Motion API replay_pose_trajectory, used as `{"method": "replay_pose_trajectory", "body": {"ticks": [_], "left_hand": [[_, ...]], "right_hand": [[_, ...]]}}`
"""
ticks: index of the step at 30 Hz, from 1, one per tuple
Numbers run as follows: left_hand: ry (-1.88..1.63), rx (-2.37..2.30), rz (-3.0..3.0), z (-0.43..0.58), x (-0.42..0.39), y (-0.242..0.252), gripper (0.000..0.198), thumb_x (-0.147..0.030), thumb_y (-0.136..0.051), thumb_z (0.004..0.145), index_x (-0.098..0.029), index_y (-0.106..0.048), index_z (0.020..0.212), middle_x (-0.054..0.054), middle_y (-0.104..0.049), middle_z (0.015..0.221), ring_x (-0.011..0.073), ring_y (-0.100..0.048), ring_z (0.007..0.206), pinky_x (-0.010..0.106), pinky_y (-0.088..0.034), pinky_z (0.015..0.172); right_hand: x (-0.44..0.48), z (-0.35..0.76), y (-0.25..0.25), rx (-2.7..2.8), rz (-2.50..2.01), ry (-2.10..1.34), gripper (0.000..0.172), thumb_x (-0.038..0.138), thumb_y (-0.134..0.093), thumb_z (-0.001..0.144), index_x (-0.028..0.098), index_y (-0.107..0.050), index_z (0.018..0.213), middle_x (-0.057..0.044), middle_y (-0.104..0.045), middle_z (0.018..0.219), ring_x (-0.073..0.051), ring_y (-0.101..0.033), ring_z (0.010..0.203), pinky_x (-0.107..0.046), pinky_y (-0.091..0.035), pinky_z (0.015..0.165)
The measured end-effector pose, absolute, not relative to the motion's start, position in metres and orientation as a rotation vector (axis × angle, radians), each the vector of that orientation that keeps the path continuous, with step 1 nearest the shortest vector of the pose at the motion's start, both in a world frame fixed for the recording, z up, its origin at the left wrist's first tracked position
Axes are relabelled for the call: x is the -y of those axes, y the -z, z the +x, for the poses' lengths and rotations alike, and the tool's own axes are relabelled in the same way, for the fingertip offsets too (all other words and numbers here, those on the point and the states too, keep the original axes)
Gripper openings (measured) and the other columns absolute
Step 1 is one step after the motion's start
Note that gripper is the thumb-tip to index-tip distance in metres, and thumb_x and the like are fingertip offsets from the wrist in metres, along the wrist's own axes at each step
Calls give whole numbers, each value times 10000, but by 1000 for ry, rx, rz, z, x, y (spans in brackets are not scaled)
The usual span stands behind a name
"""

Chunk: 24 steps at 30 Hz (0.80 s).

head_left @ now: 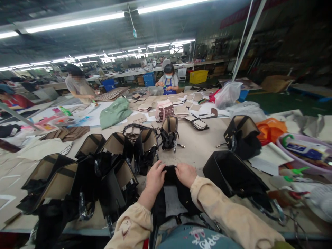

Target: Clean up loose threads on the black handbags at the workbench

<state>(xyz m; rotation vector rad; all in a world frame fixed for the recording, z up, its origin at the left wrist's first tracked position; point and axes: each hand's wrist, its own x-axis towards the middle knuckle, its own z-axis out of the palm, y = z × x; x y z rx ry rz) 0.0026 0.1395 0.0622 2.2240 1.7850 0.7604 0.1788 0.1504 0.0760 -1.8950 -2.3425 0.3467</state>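
A black handbag point(158, 204) stands at the table's front edge, close against my body, its inside facing up. My left hand point(155, 175) pinches the left part of its far rim, thumb inward. On the same rim, a short way to the right, my right hand point(185, 173) is closed with its fingers curled over the edge. Just right of my right sleeve lies another black bag point(230, 173), open at the top. To the left stands a black bag with a beige lining point(124, 173). The fingertips of both hands are partly hidden behind the rim.
Several unfinished black bags point(55, 180) crowd the left side. A small black bag point(169, 129) and another bag point(242, 133) stand farther back. A purple basin point(306, 152) with bottles is at right. Stacked brown pieces point(164, 110) and a green cloth point(115, 112) lie beyond; co-workers point(168, 81) sit across.
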Motion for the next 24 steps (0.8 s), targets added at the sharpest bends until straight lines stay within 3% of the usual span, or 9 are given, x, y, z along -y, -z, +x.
{"method": "replay_pose_trajectory", "body": {"ticks": [7, 13, 24], "left_hand": [[-634, -1755, 2436, 6, -140, -70, 203, -185, -551, 789, -217, -589, 986, 88, -488, 1184, 209, -546, 1035, 346, -491, 881], [-722, -1749, 2444, 3, -143, -67, 158, -154, -528, 788, -193, -572, 936, 105, -461, 1235, 226, -514, 1098, 369, -481, 910], [-761, -1792, 2401, 2, -143, -68, 73, -146, -518, 791, -177, -558, 844, 82, -534, 1114, 189, -564, 981, 333, -500, 856]], "right_hand": [[-149, 176, -74, 2354, -1854, -332, 335, 340, -334, 895, 205, -640, 880, -64, -665, 915, -195, -606, 830, -293, -440, 700], [-149, 176, -73, 2357, -1852, -357, 350, 349, -319, 900, 209, -639, 888, -65, -664, 919, -198, -602, 840, -300, -441, 708], [-150, 179, -72, 2338, -1836, -363, 341, 354, -326, 900, 205, -631, 863, -63, -660, 906, -199, -602, 822, -301, -437, 688]]}}
